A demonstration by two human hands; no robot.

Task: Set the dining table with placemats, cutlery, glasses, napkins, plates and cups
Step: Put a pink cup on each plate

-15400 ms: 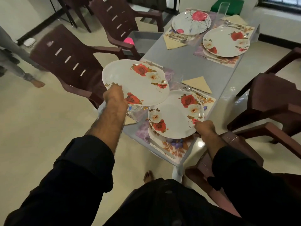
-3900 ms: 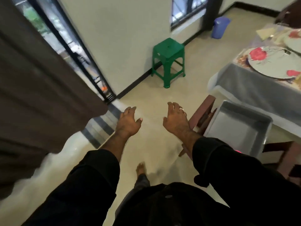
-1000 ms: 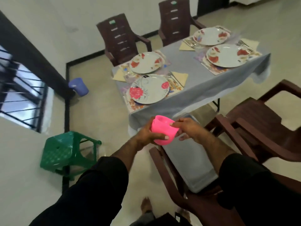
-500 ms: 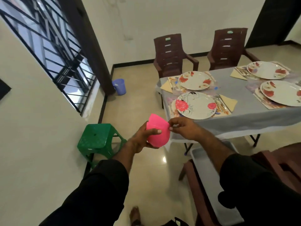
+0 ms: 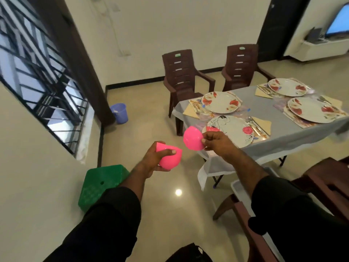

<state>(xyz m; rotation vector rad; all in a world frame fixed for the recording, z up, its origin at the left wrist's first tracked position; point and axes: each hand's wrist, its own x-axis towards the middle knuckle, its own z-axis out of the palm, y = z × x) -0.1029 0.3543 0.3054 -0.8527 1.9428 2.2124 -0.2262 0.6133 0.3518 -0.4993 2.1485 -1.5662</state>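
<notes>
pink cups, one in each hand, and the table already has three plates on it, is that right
Not quite: the head view shows four plates on the table, not three. The rest holds: the left hand and right hand each hold a pink cup.

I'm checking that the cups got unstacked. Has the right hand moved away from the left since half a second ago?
Yes. The right hand pulled one pink cup rightward toward the table, away from the left hand.

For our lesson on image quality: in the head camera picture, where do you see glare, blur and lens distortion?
Head view: a small bright glare spot on the glossy beige floor; motion blur smears the black window grille at left; wide-angle distortion tilts the walls and the dark door frame; the two pink plastic cups stay fairly sharp.
</notes>
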